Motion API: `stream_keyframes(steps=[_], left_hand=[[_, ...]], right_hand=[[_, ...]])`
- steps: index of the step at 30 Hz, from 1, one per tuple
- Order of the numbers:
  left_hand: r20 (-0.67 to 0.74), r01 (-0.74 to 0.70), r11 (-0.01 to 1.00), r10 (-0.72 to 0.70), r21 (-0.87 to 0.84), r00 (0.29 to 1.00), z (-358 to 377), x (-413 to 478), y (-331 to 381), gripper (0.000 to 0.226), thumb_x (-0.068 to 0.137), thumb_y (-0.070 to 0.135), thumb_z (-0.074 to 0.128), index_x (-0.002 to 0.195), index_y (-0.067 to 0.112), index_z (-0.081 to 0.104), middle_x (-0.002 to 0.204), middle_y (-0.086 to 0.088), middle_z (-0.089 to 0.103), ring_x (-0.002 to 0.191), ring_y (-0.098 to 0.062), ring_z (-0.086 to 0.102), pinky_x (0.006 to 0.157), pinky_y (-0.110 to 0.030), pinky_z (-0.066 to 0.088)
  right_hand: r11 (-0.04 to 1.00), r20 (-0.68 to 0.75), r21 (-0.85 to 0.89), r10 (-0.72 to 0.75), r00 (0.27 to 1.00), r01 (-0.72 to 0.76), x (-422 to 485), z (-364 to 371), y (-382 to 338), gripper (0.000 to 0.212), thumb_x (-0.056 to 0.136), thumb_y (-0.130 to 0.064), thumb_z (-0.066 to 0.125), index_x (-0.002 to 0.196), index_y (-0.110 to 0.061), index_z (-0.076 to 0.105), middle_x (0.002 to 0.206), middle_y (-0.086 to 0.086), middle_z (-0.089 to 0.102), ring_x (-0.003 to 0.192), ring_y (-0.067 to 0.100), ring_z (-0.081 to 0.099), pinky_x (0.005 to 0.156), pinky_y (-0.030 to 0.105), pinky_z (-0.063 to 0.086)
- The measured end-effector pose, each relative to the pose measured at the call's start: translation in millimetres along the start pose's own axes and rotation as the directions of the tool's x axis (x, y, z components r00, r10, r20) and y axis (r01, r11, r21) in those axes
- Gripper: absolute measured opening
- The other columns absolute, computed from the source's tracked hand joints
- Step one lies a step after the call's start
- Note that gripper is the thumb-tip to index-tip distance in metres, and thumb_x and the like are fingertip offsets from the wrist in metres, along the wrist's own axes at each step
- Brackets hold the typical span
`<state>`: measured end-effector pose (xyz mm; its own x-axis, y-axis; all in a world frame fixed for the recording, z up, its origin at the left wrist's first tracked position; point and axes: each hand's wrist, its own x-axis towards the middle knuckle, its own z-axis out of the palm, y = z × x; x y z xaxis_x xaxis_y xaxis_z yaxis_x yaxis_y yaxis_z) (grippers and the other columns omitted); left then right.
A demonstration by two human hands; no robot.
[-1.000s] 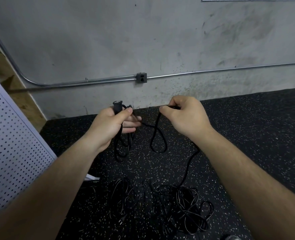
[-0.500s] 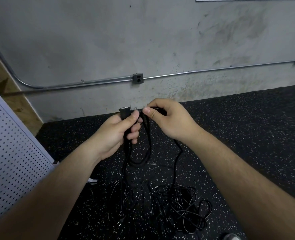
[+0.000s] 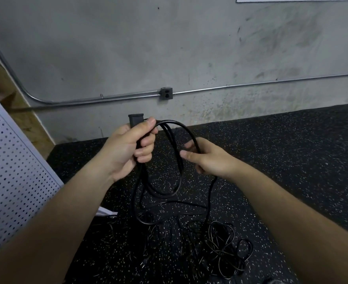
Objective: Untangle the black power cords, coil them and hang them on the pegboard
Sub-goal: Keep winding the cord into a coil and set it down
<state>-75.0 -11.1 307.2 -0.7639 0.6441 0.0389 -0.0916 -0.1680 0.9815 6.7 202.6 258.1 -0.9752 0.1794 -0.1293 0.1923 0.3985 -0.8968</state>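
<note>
Black power cord (image 3: 179,123): loops gathered in the left hand (image 3: 128,148), fingers curled round them, connector end (image 3: 135,119) protruding above. Right hand (image 3: 212,160) pinches the outermost loop, seemingly between thumb and forefinger. Remaining cords (image 3: 216,249) tangled on speckled floor (image 3: 291,160) below; pegboard (image 3: 11,171) at left.

A stained grey concrete wall (image 3: 189,48) is standing behind black speckled rubber flooring (image 3: 291,160), with a metal conduit (image 3: 250,85) running along it through an electrical outlet box (image 3: 166,93) and plywood (image 3: 29,128) showing at left.
</note>
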Motion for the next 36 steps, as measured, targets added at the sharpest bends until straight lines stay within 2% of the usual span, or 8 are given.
stream_keyframes(steps=[6,11,14,16,21,25,29,36], left_hand=[[-0.277,0.014,0.982,0.038,0.186,0.96,-6.5,6.9,-5.5,0.023,0.108,0.024,0.05,0.096,0.006,0.06,0.094,-0.015,0.078,0.089,-0.029,0.077,0.08,-0.041,0.062],[-0.321,-0.023,0.981,0.086,0.194,0.943,-18.1,8.3,-2.0,0.023,0.107,0.024,0.052,0.092,0.009,0.06,0.061,0.001,0.06,0.053,-0.012,0.054,0.052,-0.025,0.049],[-0.229,-0.084,0.994,0.097,0.067,0.969,-18.5,8.5,2.5,0.025,0.108,0.025,0.049,0.088,0.011,0.055,0.054,0.008,0.037,0.045,-0.006,0.03,0.043,-0.019,0.029],[-0.168,-0.089,0.996,0.083,-0.032,0.982,-15.8,6.6,6.8,0.026,0.107,0.025,0.048,0.085,0.012,0.054,0.052,0.009,0.033,0.043,-0.004,0.027,0.041,-0.018,0.024],[-0.064,-0.082,0.972,0.07,-0.218,0.995,-10.7,1.7,10.4,0.027,0.103,0.026,0.049,0.081,0.015,0.056,0.05,0.011,0.031,0.04,-0.002,0.026,0.037,-0.015,0.024],[0.004,-0.066,0.952,0.07,-0.3,0.998,-13.9,1.6,9.8,0.027,0.103,0.029,0.048,0.08,0.017,0.057,0.05,0.013,0.032,0.039,0.0,0.025,0.036,-0.014,0.025],[-0.001,-0.066,0.952,0.069,-0.298,0.998,-18.7,2.4,9.9,0.025,0.102,0.029,0.048,0.082,0.016,0.055,0.05,0.012,0.032,0.039,0.0,0.025,0.036,-0.014,0.026],[0.021,0.083,0.975,-0.08,-0.206,0.997,-38.7,-1.1,14.9,0.021,0.097,0.03,0.052,0.082,0.016,0.054,0.05,0.013,0.03,0.035,0.001,0.024,0.031,-0.012,0.02]], right_hand=[[0.995,0.132,0.06,-0.092,0.987,0.084,-1.9,-14.3,-6.0,0.021,0.093,-0.032,0.069,0.085,-0.014,0.065,0.066,-0.002,0.055,0.057,0.012,0.048,0.065,0.03,0.041],[0.996,0.494,-0.083,0.065,0.867,-0.028,-8.6,-18.0,-18.0,0.044,0.092,-0.058,0.062,0.097,-0.016,0.074,0.067,0.001,0.062,0.065,0.02,0.062,0.091,0.036,0.054],[0.857,0.412,-0.51,0.323,0.852,-0.079,-5.6,-4.0,-10.4,0.049,0.098,-0.058,0.055,0.111,-0.014,0.071,0.099,0.0,0.076,0.09,0.018,0.073,0.1,0.039,0.053],[0.769,0.266,-0.638,0.278,0.923,-0.048,1.4,7.4,2.7,0.049,0.098,-0.051,0.06,0.134,-0.017,0.059,0.131,0.0,0.065,0.11,0.02,0.064,0.102,0.039,0.051],[0.946,0.277,-0.325,0.08,0.958,0.015,11.1,40.7,31.5,0.083,0.095,-0.004,0.061,0.156,-0.044,0.023,0.167,0.005,0.024,0.1,0.02,0.067,0.08,0.035,0.058],[0.982,0.446,-0.19,0.079,0.892,0.007,18.8,74.4,50.1,0.077,0.09,-0.011,0.069,0.146,-0.056,0.042,0.161,-0.014,0.035,0.144,0.016,0.041,0.119,0.035,0.031],[0.992,0.659,-0.119,0.103,0.745,-0.032,18.5,97.0,52.6,0.035,0.093,-0.024,0.072,0.122,-0.044,0.069,0.133,-0.026,0.062,0.132,0.001,0.05,0.116,0.033,0.033],[0.941,0.391,-0.338,0.158,0.907,-0.018,20.8,65.9,56.3,0.038,0.09,-0.061,0.063,0.097,-0.025,0.072,0.101,-0.009,0.072,0.101,0.009,0.065,0.089,0.026,0.046]])
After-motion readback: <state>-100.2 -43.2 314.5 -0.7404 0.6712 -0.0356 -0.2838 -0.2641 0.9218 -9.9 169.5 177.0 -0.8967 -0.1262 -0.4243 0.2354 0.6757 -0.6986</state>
